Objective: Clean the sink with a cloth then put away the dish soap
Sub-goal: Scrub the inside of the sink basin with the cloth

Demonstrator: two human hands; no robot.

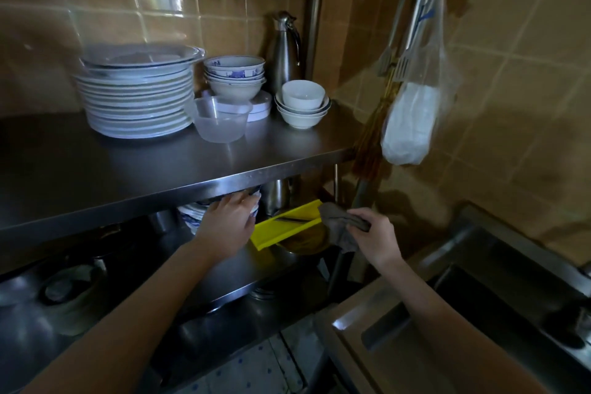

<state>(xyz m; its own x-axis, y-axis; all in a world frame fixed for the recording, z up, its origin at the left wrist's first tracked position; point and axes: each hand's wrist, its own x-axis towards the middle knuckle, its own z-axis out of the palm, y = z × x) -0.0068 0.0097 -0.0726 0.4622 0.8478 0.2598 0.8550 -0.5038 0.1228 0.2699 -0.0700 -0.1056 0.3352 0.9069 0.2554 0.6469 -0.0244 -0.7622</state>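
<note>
Grey crumpled cloth [343,223] was gripped in the right hand [374,235], seemingly for the steel sink [367,310]; stacked blue-patterned bowls [192,217] were touched by the left hand [227,219], grip unclear.

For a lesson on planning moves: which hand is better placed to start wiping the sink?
Right hand: it grips the cloth and is nearer the sink; the left hand reaches under the shelf.

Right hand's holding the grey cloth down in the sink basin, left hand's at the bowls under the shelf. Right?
Not quite. In the head view the right hand holds the grey cloth up by the yellow tray under the shelf, left of the sink and not in its basin. The left hand is at the bowls under the shelf, as you said.
</note>
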